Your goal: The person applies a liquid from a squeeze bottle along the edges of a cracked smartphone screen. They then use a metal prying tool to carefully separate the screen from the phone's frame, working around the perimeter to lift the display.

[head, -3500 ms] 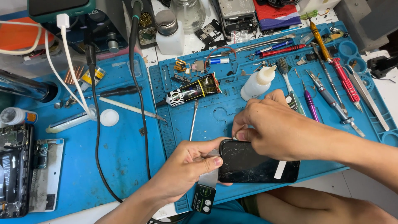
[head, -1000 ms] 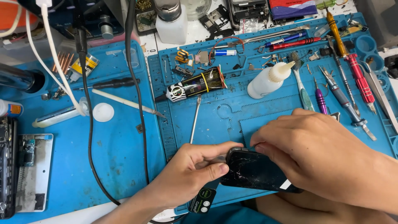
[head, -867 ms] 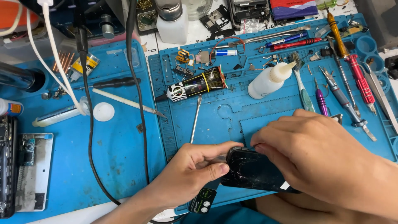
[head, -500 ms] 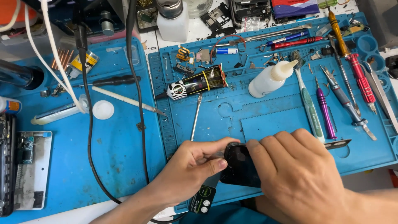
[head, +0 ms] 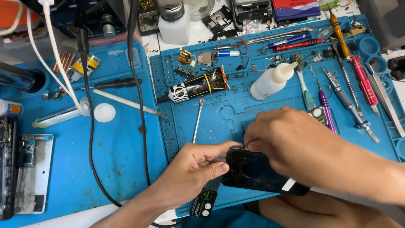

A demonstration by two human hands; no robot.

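A black phone (head: 257,174) with a dusty, cracked-looking glass face lies at the near edge of the blue repair mat (head: 219,114). My left hand (head: 192,173) grips its left end, thumb pressed against the corner. My right hand (head: 299,147) lies over the phone's top edge, fingertips pinched at the upper left corner; whatever they pinch is hidden. A thin metal pry tool with a black handle (head: 205,200) sticks out below my left hand, under the phone.
A black glue tube (head: 196,86), a white squeeze bottle (head: 270,82), a metal spudger (head: 197,120), several screwdrivers and tweezers (head: 350,80) lie on the mat. Black cable (head: 141,97) runs down the left mat. An opened phone and frame (head: 23,169) sit far left.
My right hand slid left over the phone, then shifted back so its fingertips now pinch at the upper left corner. The phone's face shows again. My left hand kept its grip.
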